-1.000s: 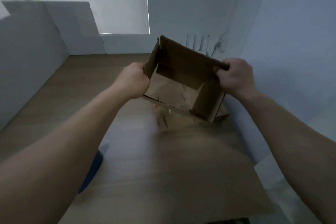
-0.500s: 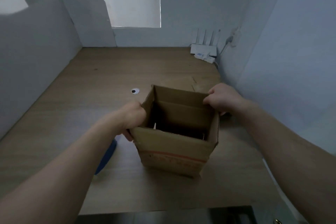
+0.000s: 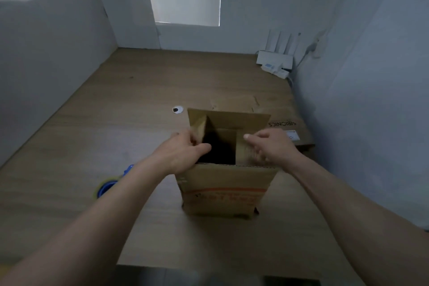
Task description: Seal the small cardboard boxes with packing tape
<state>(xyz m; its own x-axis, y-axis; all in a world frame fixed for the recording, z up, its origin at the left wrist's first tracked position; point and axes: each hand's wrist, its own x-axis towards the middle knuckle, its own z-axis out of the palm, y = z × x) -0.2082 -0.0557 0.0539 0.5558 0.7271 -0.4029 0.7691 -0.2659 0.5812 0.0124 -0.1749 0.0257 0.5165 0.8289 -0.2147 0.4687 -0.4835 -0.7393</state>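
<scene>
A small brown cardboard box point(image 3: 222, 190) with red print stands upright on the wooden table point(image 3: 139, 104), its top open and dark inside. My left hand point(image 3: 183, 153) is at the box's left side flap, fingers curled on its edge. My right hand point(image 3: 271, 146) presses the right side flap inward over the opening, fingers fairly straight. The far flap stands upright. A roll of clear packing tape on a blue dispenser point(image 3: 109, 184) lies on the table to the left, partly hidden by my left forearm.
A flattened cardboard box point(image 3: 294, 127) with printed lettering lies behind the box on the right. A white router point(image 3: 275, 59) with antennas sits in the far right corner. A small round cable hole point(image 3: 177, 109) marks the table. White walls enclose three sides.
The box came down from being held tilted in the air and now stands on the table. Both hands moved from its rim to the side flaps, folding them inward.
</scene>
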